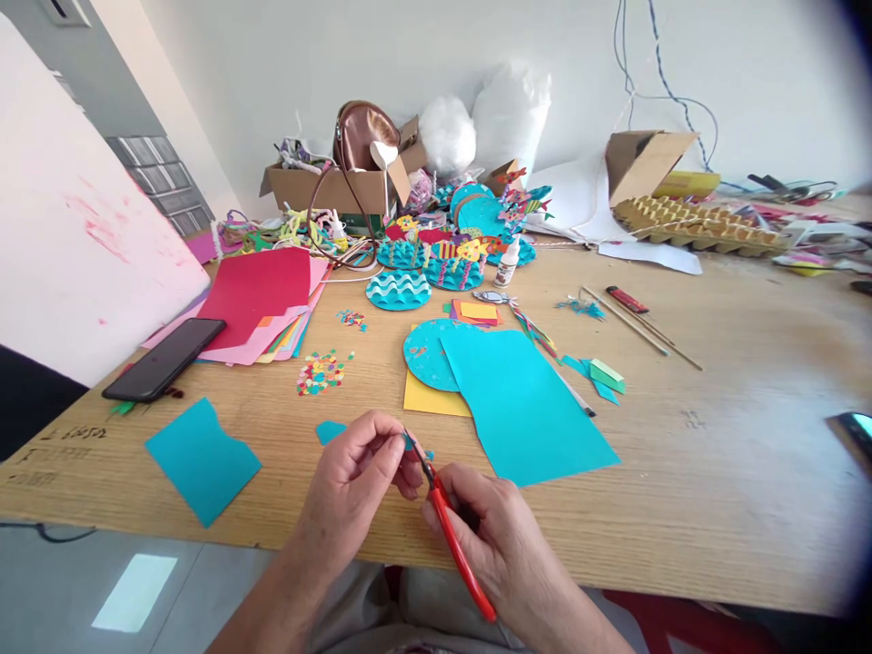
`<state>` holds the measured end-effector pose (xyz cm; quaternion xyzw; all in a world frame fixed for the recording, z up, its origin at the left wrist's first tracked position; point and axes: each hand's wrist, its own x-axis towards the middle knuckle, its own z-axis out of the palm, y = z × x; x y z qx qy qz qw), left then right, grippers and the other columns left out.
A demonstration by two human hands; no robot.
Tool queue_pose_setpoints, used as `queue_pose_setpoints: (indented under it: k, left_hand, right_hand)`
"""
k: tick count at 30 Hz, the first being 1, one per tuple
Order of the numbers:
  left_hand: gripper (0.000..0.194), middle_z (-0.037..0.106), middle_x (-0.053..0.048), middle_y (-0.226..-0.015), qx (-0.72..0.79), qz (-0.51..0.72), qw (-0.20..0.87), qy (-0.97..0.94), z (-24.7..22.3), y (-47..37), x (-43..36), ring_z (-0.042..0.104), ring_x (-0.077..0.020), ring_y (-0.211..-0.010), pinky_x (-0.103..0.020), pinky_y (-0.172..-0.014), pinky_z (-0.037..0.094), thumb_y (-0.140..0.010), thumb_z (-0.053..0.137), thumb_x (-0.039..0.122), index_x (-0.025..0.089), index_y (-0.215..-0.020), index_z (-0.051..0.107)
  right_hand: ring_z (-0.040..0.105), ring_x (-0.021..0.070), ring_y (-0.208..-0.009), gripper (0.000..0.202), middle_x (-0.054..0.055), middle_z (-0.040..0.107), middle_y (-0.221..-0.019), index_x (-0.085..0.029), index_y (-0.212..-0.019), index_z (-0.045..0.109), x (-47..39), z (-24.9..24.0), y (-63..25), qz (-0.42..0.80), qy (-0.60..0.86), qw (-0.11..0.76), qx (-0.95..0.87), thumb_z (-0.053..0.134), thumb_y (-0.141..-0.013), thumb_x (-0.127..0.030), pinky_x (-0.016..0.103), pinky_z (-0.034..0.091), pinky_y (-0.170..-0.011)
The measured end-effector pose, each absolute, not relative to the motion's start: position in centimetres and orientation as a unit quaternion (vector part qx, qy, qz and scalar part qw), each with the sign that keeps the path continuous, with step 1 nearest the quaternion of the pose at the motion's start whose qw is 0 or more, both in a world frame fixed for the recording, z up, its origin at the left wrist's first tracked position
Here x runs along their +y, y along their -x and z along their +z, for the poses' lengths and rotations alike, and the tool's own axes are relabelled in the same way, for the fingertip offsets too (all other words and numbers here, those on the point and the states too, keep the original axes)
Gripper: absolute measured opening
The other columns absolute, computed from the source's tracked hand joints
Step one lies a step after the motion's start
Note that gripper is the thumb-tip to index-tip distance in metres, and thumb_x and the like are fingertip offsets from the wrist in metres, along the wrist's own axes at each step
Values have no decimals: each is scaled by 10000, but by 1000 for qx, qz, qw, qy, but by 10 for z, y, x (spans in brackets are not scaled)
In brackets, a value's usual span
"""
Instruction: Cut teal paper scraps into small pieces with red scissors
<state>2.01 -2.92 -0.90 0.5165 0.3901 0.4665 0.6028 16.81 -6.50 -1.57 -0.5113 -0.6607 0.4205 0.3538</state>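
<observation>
Above the table [102,481], near its front edge, the left hand [354,477] pinches a small blue scrap [410,442] between thumb and forefinger; the right hand's fingers are curled around the red-handled scissors [461,561]. With the blades pointing at the left fingertips, short, slow snips seem wise, turning the scrap rather than the scissors and holding the thumb clear. Beyond the right fingers lies the large blue sheet [528,409]. Just past the left knuckles, another blue piece [328,431] is partly hidden. The left fingers cover much of the scrap, so its outline and any blade contact are hard to judge.
</observation>
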Motion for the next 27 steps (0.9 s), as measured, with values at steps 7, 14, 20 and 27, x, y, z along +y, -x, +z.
queue_pose_setpoints:
  k: [7, 14, 20, 27]
  left_hand:
    - [142, 620, 5, -686, 401, 468, 594, -517, -9, -18, -29, 567, -101, -595, -206, -563, 485, -863, 525, 231, 164, -752, 584]
    - [141, 615, 12, -666, 404, 479, 591, -508, -8, -19, -29, 570, -99, -589, -195, -552, 483, -863, 526, 232, 170, -748, 579]
    - [153, 610, 13, -684, 397, 482, 600, -500, -8, -19, -28, 575, -99, -589, -194, -529, 477, -874, 518, 253, 171, -758, 576]
    - [145, 598, 8, -652, 404, 466, 611, -496, -8, -19, -30, 568, -114, -599, -216, -553, 474, -857, 537, 276, 163, -772, 570]
  right_hand:
    - [276, 82, -489, 226, -78, 323, -528, -198, -608, 415, -65, -18, -168, 418, 511, 354, -662, 473, -825, -221, 203, 215, -441]
    - [269, 81, -484, 273, -73, 319, -520, -208, -579, 345, -64, -19, -169, 415, 517, 347, -664, 476, -817, -234, 207, 208, -436]
    - [272, 80, -479, 294, -74, 314, -514, -210, -575, 332, -63, -19, -169, 409, 517, 341, -670, 467, -830, -267, 207, 211, -438]
    - [273, 82, -480, 276, -73, 308, -519, -208, -578, 353, -64, -19, -168, 415, 513, 346, -666, 462, -825, -264, 206, 213, -435]
